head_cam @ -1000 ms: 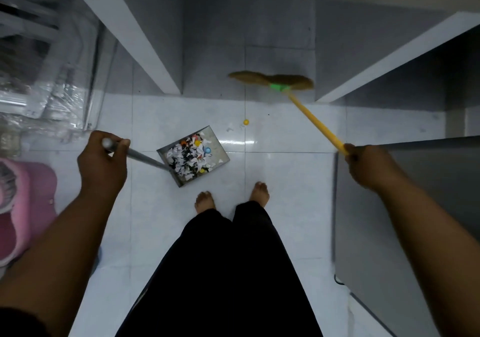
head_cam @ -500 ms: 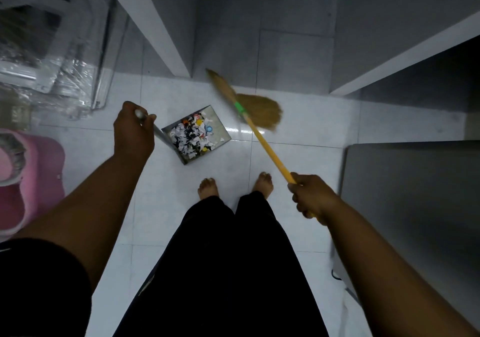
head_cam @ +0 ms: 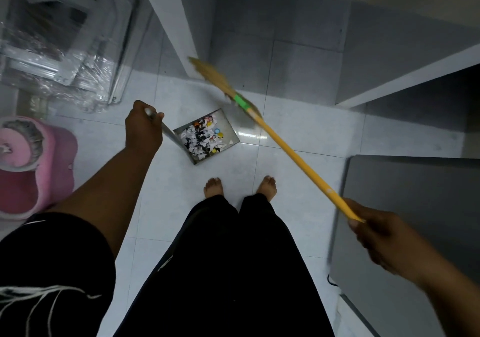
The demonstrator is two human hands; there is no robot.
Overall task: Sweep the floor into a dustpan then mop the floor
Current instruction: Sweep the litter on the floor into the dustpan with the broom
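— What has each hand got?
— The left hand (head_cam: 142, 129) is curled tight round the metal handle (head_cam: 166, 132) of the dustpan (head_cam: 230, 129). The pan sits on the glossy white tiled floor (head_cam: 166, 193) just past those fingers, heaped with paper scraps (head_cam: 198, 140). The right hand (head_cam: 376, 235) grips the end of the broom (head_cam: 285, 144) by its yellow stick.
— And the bristles (head_cam: 210, 73)?
— Far beyond the right fingers and blurred, seemingly lifted off the tiles beside the white partition (head_cam: 168, 25). A pink mop bucket (head_cam: 54, 160) stands outside the left fingers.
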